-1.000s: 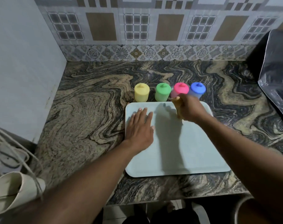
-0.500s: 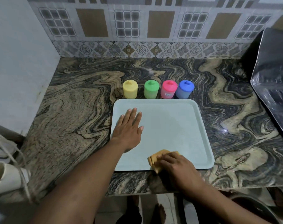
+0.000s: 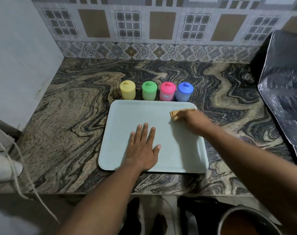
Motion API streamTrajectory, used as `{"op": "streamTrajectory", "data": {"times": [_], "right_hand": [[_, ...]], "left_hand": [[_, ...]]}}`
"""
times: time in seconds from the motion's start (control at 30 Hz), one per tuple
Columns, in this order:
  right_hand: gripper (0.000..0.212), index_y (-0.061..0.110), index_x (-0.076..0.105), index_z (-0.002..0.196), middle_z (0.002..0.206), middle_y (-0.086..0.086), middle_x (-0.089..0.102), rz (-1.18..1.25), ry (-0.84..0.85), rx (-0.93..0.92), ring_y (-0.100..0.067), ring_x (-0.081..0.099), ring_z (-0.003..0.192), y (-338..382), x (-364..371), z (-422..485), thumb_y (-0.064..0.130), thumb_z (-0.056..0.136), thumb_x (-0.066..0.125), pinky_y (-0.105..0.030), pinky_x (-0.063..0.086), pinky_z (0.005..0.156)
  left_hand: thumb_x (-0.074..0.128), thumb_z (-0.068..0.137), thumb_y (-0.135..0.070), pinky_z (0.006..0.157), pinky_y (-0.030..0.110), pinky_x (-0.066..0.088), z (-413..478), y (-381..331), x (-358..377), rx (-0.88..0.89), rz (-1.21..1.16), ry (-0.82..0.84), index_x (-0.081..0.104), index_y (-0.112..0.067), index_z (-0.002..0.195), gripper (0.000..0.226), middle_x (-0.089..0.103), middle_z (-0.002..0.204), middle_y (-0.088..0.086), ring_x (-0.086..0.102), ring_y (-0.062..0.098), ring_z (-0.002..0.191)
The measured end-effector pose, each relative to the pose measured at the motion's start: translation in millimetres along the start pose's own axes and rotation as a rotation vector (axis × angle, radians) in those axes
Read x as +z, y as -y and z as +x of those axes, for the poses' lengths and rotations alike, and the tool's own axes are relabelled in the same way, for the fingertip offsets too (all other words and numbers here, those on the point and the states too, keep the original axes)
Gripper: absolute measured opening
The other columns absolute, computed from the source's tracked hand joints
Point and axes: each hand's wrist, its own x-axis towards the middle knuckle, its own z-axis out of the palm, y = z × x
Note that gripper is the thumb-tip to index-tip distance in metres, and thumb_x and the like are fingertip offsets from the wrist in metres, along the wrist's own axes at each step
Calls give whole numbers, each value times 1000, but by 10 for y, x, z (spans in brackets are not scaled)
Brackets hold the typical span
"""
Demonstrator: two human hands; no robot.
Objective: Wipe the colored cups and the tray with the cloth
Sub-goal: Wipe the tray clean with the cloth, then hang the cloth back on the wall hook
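Cloth under right hand, moved to far corner of tray

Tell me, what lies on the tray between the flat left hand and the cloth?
Nothing: in the head view only bare tray separates the left hand from the cloth in the right hand.

Pale rectangular tray lay flat on the counter. Just behind its far edge stood a row, left to right: yellow cup, green cup, pink cup, blue cup, all upright. Folded tan cloth lay at the tray's far right corner, partly hidden.
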Motion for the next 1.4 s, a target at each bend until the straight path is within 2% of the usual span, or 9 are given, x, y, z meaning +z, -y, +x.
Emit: {"op": "streamTrajectory", "data": {"times": [0.2, 0.3, 0.43, 0.6, 0.73, 0.8, 0.87, 0.97, 1.4], "right_hand": [[29, 22, 63, 122, 137, -4, 57, -116, -146, -82, -25, 47, 133, 129, 541, -915, 28, 96, 54, -38, 50, 89], [33, 26, 68, 110, 131, 1, 64, -110, -146, -161, -22, 57, 127, 81, 697, -1347, 11, 81, 62, -36, 59, 71], [50, 35, 68, 110, 121, 9, 70, -64, -46, -229, -20, 66, 115, 83, 622, -1661, 15, 69, 47, -36, 59, 68], [26, 34, 64, 96, 86, 3, 70, 739, 139, -29, -19, 63, 87, -48, 170, -1383, 14, 87, 50, -34, 50, 78], [17, -1, 60, 112, 100, -28, 65, 1263, 142, 240, -31, 60, 91, -30, -214, -1014, 6, 98, 54, -48, 46, 85], [19, -2, 63, 112, 106, -33, 64, 1339, 166, 204, -33, 60, 95, 71, -447, -855, 7, 97, 56, -52, 44, 90], [19, 2, 67, 111, 109, -32, 66, 1346, 175, 145, -33, 60, 98, 233, -690, -711, 5, 98, 54, -54, 45, 97], [22, 3, 69, 111, 113, -30, 67, 1320, 164, 54, -31, 63, 99, 492, -986, -526, 1, 99, 49, -52, 47, 99], [9, 16, 68, 99, 83, -7, 68, 1072, -117, -380, -14, 63, 70, 1803, -1932, 314, 13, 90, 71, -26, 50, 56]], "left_hand": [[13, 103, -54, 123, 48, -14, 3, -36, -18, -19, 27, 26, -23, -27, 156, 69, -36, 161, 2, -34, 24, 148], [11, 103, -54, 123, 49, -15, 9, -37, -31, -27, 29, 47, -24, -27, 155, 69, -37, 160, 2, -35, 24, 147], [10, 103, -54, 122, 49, -16, 27, -36, -39, -30, 19, 82, -27, -28, 154, 68, -40, 158, 2, -38, 24, 146], [17, 103, -57, 122, 49, -15, 66, -48, -177, -46, -30, 158, -24, -29, 155, 72, -40, 158, 0, -38, 23, 145], [33, 102, -58, 125, 47, 12, 157, -129, -502, -144, -481, 104, 15, -30, 160, 67, 10, 169, 3, 10, 28, 155], [47, 101, -49, 110, 40, 39, 178, -171, -779, -194, -909, 62, 38, -28, 151, 55, 48, 151, 5, 49, 26, 134], [54, 101, -40, 89, 34, 48, 167, -159, -1094, -174, -1191, 115, 57, -23, 135, 39, 69, 126, 4, 67, 23, 112], [56, 100, -38, 91, 38, 49, 115, -98, -1537, -67, -1364, 147, 67, -22, 116, 25, 76, 110, 4, 74, 23, 101], [64, 97, -16, 72, 30, 55, 87, 906, -3249, -70, -1309, -452, 70, -12, 99, 8, 70, 92, 8, 64, 20, 86]]}}
